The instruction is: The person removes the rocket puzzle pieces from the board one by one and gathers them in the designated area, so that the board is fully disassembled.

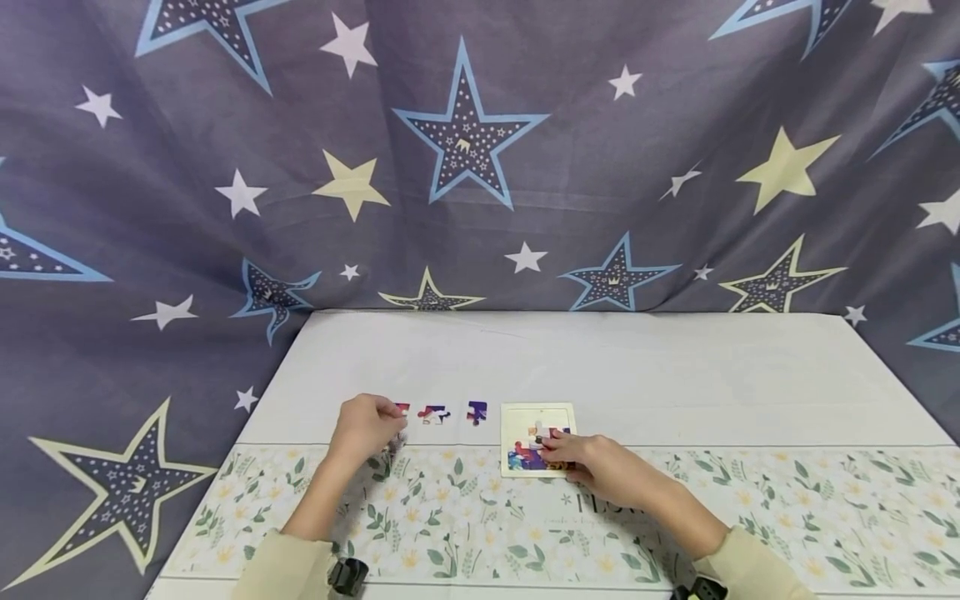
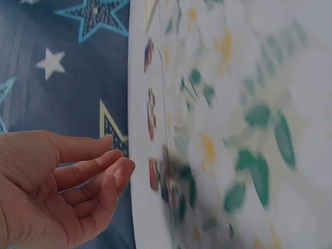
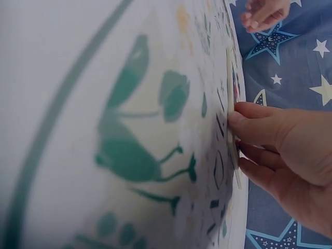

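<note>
My left hand (image 1: 367, 425) hovers just over the left end of a row of loose jigsaw pieces, its fingers loosely bent with nothing between them. A red piece (image 2: 153, 174) lies close beyond its fingertips. Farther right in the row are a red and white piece (image 1: 433, 414) and a purple piece (image 1: 477, 412). My right hand (image 1: 600, 462) grips the front right part of a square puzzle tray (image 1: 505, 442), thumb and fingers at its edge. Several colourful pieces (image 1: 521, 457) are fitted along the tray's lower part; the hand hides some.
A white table (image 1: 675, 367) carries a floral printed band (image 1: 450, 533) along its near side. Behind and to the left hangs a dark cloth (image 1: 555, 167) with stars.
</note>
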{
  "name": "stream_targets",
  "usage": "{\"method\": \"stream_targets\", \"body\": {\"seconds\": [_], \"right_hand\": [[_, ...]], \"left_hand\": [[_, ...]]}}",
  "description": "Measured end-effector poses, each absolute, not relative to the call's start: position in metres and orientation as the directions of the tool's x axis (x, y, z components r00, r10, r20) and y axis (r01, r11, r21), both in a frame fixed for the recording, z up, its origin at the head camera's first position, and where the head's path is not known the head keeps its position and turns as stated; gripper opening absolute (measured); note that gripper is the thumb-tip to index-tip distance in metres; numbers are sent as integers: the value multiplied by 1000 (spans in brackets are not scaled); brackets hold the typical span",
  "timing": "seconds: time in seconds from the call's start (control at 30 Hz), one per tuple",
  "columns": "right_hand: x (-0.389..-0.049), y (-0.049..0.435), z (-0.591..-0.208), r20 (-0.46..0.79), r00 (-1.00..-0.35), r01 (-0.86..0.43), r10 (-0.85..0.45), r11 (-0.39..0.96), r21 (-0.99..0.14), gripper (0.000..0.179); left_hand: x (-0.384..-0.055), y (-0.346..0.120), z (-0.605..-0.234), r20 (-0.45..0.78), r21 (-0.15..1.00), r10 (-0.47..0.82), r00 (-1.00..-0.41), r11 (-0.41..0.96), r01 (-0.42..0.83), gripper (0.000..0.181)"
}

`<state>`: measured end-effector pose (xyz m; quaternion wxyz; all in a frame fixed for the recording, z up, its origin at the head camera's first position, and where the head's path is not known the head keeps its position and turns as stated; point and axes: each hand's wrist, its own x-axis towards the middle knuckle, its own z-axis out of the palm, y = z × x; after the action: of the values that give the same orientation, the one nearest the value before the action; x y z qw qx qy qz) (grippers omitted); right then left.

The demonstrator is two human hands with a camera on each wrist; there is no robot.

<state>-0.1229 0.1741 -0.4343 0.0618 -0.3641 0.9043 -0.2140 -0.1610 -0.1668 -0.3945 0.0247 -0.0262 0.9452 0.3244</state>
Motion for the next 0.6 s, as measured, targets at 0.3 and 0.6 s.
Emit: {"method": "stream_targets", "body": {"seconds": [0.3, 0.6], "right_hand": [[-120, 175, -436, 83, -732, -646, -676, 650, -400, 36], [-116, 176, -434, 92, -729, -650, -679, 643, -406, 39]], "left_hand": [[-165, -124, -392, -56, 646, 93, -994, 763, 35, 14], [-170, -88, -395, -88, 663, 188, -978, 744, 84, 21]]}}
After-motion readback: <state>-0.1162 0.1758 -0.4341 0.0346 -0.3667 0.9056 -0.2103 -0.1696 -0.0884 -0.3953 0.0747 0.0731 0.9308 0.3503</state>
